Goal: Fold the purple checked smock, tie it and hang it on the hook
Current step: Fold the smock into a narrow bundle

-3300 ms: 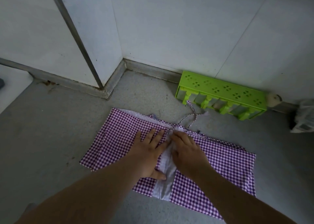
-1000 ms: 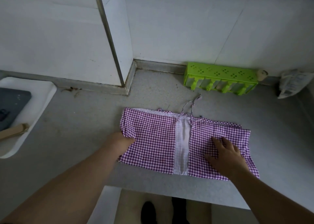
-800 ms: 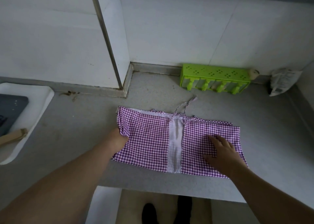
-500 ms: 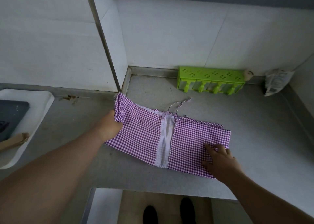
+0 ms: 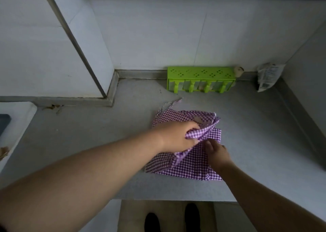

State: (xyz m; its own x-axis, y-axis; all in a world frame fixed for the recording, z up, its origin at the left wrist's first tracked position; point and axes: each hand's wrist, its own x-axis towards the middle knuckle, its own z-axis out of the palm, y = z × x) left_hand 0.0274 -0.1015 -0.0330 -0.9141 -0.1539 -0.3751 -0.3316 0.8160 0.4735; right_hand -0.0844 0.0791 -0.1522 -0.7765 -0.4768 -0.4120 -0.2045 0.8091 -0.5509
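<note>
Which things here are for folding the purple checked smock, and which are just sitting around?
For the job:
purple checked smock
its tie strings
left hand, gripping a fold of it
right hand, on the cloth

Just lying about:
green rack
plastic packet
white tray

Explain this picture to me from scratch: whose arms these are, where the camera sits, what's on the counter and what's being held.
There is no machine here. A person wears a camera on their head, so you look down along their own two bare arms at a grey counter; their shoes show below its edge.

The left hand grips a bunched fold of the purple checked smock, carried across the rest of the cloth. The right hand rests on the smock's right side, fingers loosely bent. A thin tie string trails from the smock's far edge.

Against the back wall stand a green plastic rack and, in the right corner, a small packet. A white tray shows at the left.
</note>
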